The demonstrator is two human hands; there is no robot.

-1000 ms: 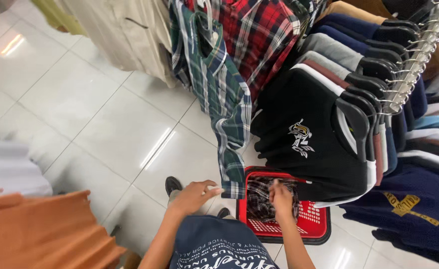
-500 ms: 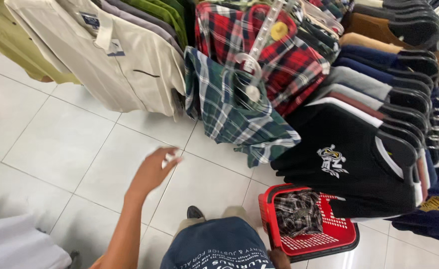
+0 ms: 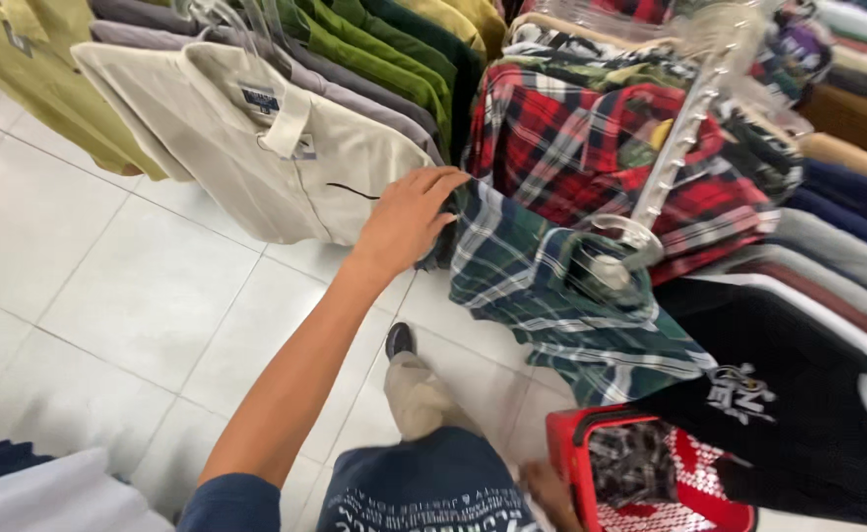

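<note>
Rack of hung shirts fills view closer than half second ago. Left hand (image 3: pixel 409 222), then raised over floor, now reaches green plaid shirt (image 3: pixel 551 286), fingers curled on its edge, beside beige polo (image 3: pixel 256 148). Right hand (image 3: pixel 548 490) at red basket (image 3: pixel 665 473) rim; grip unclear.

1. A white tiled floor (image 3: pixel 108 296) is carrying everything below the hanging clothes.
2. A red plastic basket (image 3: pixel 576 463) is sitting low over it at the bottom right.
3. The person's dark shoe (image 3: pixel 399 339) is standing on a tile.
</note>
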